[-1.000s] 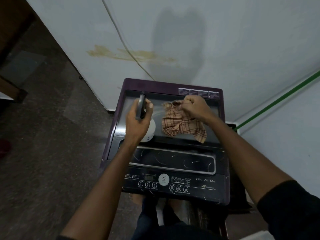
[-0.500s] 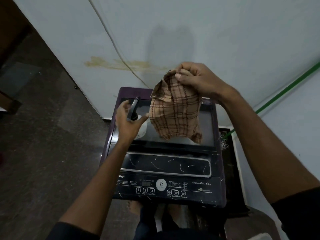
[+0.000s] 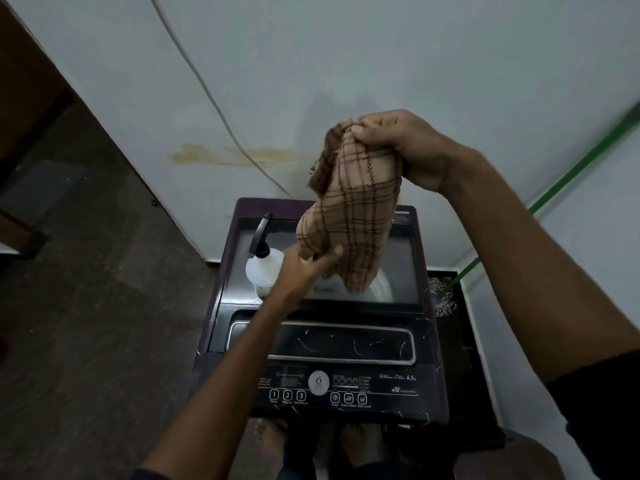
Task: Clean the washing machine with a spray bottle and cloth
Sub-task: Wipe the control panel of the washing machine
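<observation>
Filling the upper half of the frame is a pale wall (image 3: 381, 64), with a yellowish stain (image 3: 235, 154) at left of centre and a thin cable (image 3: 207, 95) running diagonally down it. A green stripe (image 3: 568, 174) crosses the right side. Dark stone floor (image 3: 79, 306) takes the lower left.

Standing at centre and lower centre is the washer (image 3: 322, 341), a purple top-loader with its glass lid (image 3: 398, 271) closed and a button panel (image 3: 346, 389) along the near edge.

Above the lid, at centre right, hangs the cloth (image 3: 353, 216), tan with brown checks. The right hand (image 3: 405, 150) grips its bunched top, fingers curled tight around the fabric. The left hand (image 3: 304, 268) reaches in from the lower left and pinches the cloth's lower edge between thumb and fingers.

Just left of that hand, the bottle (image 3: 265, 268), white with a black trigger head, stands upright on the lid's left part, nobody holding it.
</observation>
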`<state>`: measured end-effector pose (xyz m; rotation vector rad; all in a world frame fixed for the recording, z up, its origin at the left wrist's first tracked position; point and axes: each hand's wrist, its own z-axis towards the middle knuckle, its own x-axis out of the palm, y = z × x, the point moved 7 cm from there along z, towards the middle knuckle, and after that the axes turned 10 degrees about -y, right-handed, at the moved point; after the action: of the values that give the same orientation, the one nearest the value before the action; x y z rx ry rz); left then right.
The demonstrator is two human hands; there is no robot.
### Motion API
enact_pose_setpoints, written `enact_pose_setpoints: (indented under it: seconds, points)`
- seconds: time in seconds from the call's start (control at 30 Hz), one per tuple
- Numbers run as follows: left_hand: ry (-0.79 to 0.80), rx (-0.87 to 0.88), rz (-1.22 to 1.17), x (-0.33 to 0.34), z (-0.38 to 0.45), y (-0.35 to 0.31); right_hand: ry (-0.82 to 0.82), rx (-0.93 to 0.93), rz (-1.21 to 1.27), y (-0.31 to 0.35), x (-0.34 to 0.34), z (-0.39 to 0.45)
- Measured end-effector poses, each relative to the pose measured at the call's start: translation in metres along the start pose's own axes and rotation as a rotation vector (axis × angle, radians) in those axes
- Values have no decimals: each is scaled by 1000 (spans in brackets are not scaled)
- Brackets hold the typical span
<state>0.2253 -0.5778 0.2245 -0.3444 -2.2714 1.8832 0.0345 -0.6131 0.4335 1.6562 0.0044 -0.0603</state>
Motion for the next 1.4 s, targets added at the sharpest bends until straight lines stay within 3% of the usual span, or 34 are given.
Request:
enact_pose_setpoints:
  seconds: [0.13,0.23,0.37,0.47,0.57,0.67,0.8,0.93,1.03,1.2,1.4]
  points:
    - [-61,-14,-252,-3,24,-37,-85,342,608,-49,-32,7]
    - [-131,-50,-258,-6,32,-38,-198,664,619,-156,-30,-26]
    - [-205,-69,-50,-10,33,-20,-232,795,498,-220,-25,-57]
    - [-249,-96,112,-16,29,-5,-360,714,215,-213,-38,-58]
    - [-272,-93,95,-21,26,4,-510,574,65,-199,-53,-58]
    - [-269,-14,-2,-21,22,-2,-480,442,-23,-183,-55,-60]
    - [-285,138,17,-22,18,-20,-340,153,-532,-155,-56,-56]
    - [-386,274,117,-29,9,-36,-453,-199,-946,-125,-62,-54]
    - [-379,344,144,-24,3,-47,-388,-236,-897,-124,-71,-49]
    - [-317,387,306,-7,21,-64,-385,25,-502,-137,-96,-31]
    - [-257,335,217,-1,30,-59,-481,-85,-340,-141,-107,-26]
